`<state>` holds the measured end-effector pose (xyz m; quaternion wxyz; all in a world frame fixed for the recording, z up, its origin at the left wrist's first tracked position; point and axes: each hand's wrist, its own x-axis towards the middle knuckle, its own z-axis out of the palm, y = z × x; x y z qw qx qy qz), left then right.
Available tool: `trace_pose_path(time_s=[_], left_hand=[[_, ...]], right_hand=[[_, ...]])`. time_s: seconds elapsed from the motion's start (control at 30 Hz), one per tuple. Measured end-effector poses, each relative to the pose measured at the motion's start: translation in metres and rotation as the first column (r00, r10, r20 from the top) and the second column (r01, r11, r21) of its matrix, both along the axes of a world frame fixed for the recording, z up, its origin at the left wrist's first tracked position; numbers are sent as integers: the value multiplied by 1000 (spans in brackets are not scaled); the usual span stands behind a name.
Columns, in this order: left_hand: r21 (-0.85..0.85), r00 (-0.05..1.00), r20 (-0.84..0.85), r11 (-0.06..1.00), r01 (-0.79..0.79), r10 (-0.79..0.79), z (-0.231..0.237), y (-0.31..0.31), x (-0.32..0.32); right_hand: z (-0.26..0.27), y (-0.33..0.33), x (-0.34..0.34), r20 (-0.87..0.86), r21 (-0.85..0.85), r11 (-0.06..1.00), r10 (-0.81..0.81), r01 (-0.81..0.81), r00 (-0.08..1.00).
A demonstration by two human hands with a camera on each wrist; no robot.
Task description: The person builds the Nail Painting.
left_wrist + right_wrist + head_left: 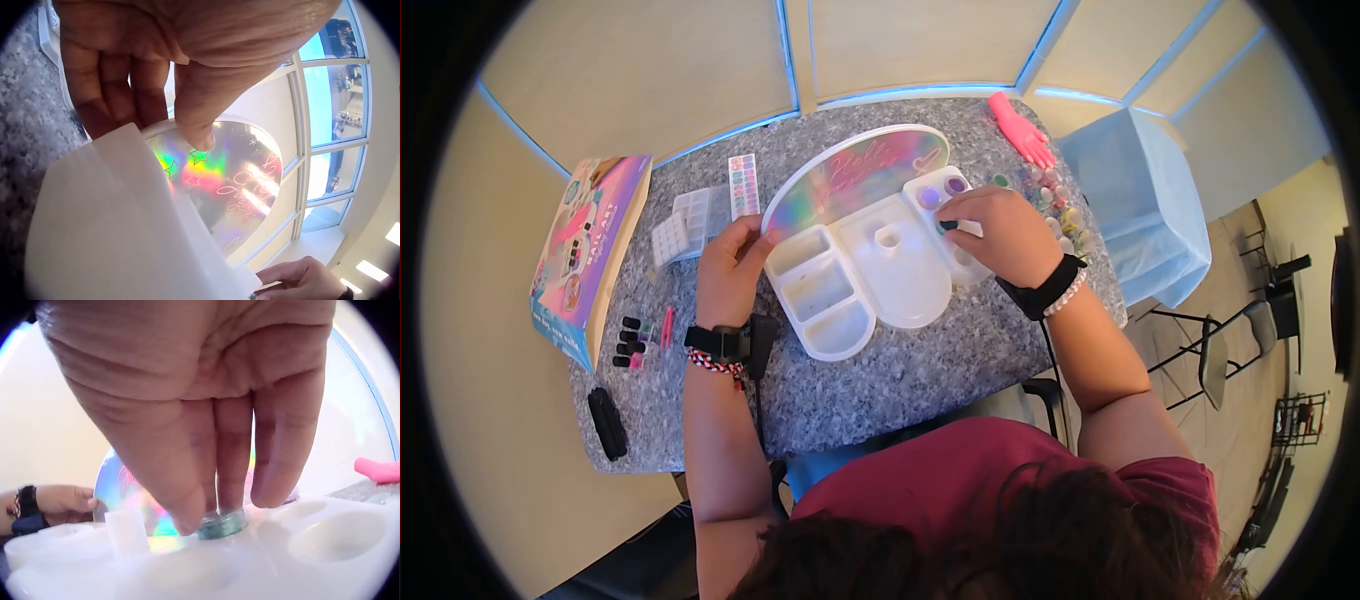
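Note:
A white plastic nail station stands on the table, with a shiny rainbow panel upright along its back. My left hand pinches the panel's left edge; in the left wrist view the thumb lies on the shiny face, with the other fingers behind. Over the station's right-hand section, my right hand pinches a small green glitter pot between thumb and fingertips, close above the round wells. Two purple glitter pots sit in wells just behind it. The left section has several bare compartments.
A nail art box stands at the left. Near it are clear cases, a sticker sheet, small polish bottles and a black pouch. A pink model hand and several small pots lie at the right.

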<state>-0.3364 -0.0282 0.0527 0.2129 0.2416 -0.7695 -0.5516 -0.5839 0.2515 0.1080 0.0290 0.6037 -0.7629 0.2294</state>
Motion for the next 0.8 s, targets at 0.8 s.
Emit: trace_pose_path(time_s=[0.8], left_hand=[[60, 999, -35, 998, 2, 0, -5, -1, 0]], right_hand=[[-22, 15, -86, 29, 49, 857, -515, 513, 857]])
